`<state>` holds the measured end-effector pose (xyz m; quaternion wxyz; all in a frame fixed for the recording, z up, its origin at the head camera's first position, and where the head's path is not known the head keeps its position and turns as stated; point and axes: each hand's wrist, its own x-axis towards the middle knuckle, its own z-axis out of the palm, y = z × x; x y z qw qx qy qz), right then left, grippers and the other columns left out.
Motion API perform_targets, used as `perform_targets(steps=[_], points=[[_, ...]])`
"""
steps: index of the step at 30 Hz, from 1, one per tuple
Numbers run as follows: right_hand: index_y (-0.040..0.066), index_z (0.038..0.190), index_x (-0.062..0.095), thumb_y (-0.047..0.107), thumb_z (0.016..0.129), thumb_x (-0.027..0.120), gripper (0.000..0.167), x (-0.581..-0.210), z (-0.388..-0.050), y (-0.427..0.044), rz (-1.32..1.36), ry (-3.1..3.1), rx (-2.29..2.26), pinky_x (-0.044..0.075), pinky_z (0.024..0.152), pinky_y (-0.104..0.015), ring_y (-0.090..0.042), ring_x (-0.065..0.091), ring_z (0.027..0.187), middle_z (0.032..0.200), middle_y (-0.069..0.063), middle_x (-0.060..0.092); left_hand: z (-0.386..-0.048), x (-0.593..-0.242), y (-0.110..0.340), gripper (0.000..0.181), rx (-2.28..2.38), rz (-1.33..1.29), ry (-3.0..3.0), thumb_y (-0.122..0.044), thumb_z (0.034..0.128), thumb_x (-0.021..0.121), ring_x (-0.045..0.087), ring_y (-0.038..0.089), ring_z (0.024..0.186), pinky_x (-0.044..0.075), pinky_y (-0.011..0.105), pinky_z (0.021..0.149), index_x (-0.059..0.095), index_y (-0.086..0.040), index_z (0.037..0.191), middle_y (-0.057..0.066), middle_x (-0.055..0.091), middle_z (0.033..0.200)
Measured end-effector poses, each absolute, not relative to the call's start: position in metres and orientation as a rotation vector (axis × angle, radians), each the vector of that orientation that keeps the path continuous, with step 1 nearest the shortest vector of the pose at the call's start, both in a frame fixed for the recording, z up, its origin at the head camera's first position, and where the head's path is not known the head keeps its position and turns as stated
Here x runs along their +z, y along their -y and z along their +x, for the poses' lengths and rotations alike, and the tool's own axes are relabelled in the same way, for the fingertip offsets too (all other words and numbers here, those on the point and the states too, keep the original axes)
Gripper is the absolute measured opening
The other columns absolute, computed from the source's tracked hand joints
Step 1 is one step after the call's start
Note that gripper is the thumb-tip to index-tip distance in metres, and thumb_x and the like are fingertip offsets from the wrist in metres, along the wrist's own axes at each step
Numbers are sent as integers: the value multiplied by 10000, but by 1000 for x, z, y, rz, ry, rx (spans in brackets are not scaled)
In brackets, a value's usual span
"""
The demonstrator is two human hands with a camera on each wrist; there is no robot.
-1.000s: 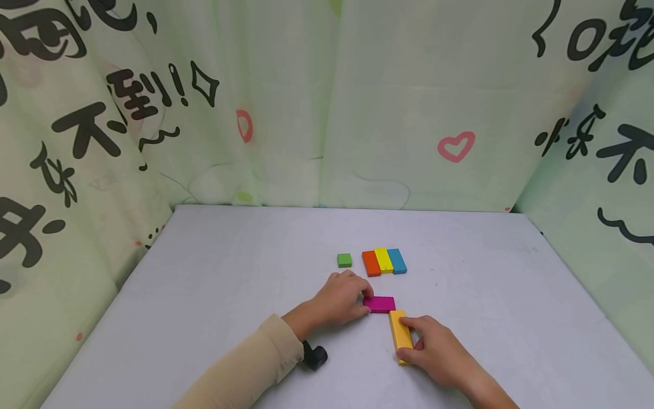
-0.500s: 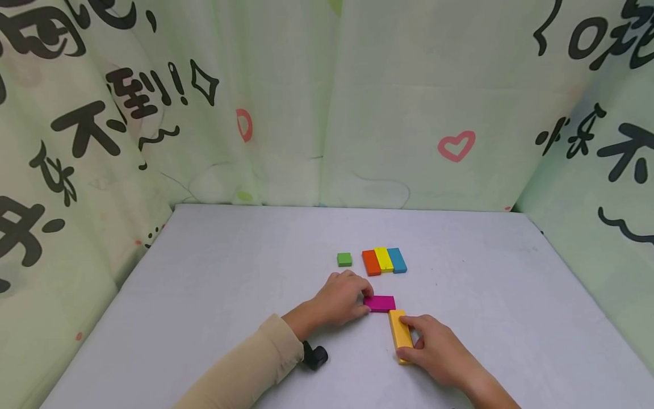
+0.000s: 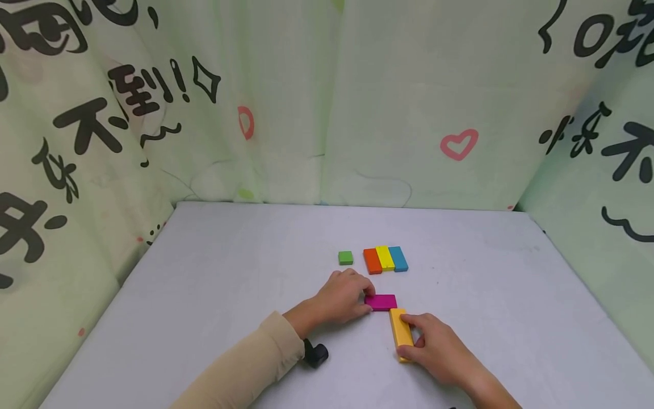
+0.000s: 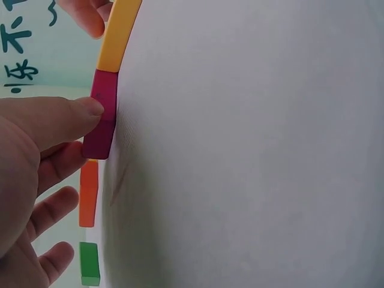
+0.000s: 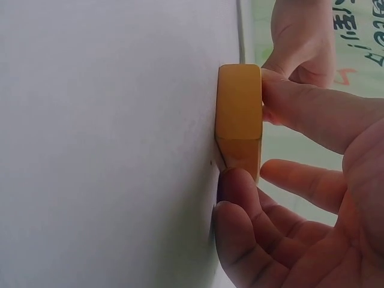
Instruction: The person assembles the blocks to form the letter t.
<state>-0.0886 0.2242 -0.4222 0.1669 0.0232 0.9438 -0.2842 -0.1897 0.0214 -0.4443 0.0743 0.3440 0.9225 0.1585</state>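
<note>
My left hand [image 3: 341,298] pinches a flat magenta block [image 3: 384,303] by its left end, thumb in front and fingers behind. In the left wrist view, that magenta block [image 4: 101,132] meets the end of a longer orange-yellow block [image 4: 120,36]. My right hand [image 3: 434,347] grips the orange-yellow block [image 3: 401,332] between thumb and fingers, from its right side. Seen from above, the two blocks touch near a corner, roughly at a right angle. The right wrist view shows the near end of the orange-yellow block [image 5: 240,102], with fingers curled beside it.
Behind the hands, a red-orange block [image 3: 373,261], a yellow block [image 3: 385,258] and a blue block [image 3: 398,259] lie side by side. A small green block [image 3: 345,258] lies to their left. Printed curtains [image 3: 388,102] surround the white table [image 3: 230,255].
</note>
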Motion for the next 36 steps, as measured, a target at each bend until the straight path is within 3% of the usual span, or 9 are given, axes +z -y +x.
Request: perform_targets(steps=[21,36], points=[[16,1385,568,356,756,875,778,-422,-89,-225,82,-2691,-793,455,593,-258,-151,498,737,1066,-53,562,-189,-438,-23,294,487,1006,-2764,-347,895,766,508,115,1085,400,320,957,698,-213,1147,-125,621,983],[37,1376,582,371,751,875,766,-422,-89,-230,77,-2680,-820,453,595,-260,-151,499,720,1033,-20,563,-183,-438,-27,290,616,1001,-2691,-332,874,790,487,67,948,405,261,829,708,-206,1123,-140,596,905]])
